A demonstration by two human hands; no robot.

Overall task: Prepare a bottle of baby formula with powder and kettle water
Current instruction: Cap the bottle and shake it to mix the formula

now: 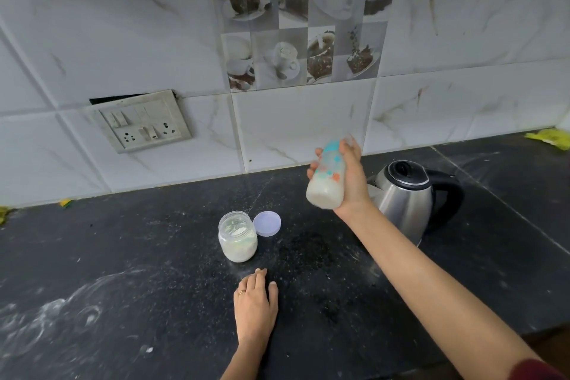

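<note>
Gripped a milky bottle [327,177] in right hand [351,182], raised above the counter [123,256]. Rested left hand [256,302] flat, empty, beside the open jar [237,236].

No readable text; bottle [327,176] print blurred, illegible

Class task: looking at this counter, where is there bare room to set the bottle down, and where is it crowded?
Free: the dark counter between the powder jar and the kettle, and the wide stretch left of the jar. Crowded: around the jar, its loose lid and the resting left hand. The right hand holds the bottle.
</note>
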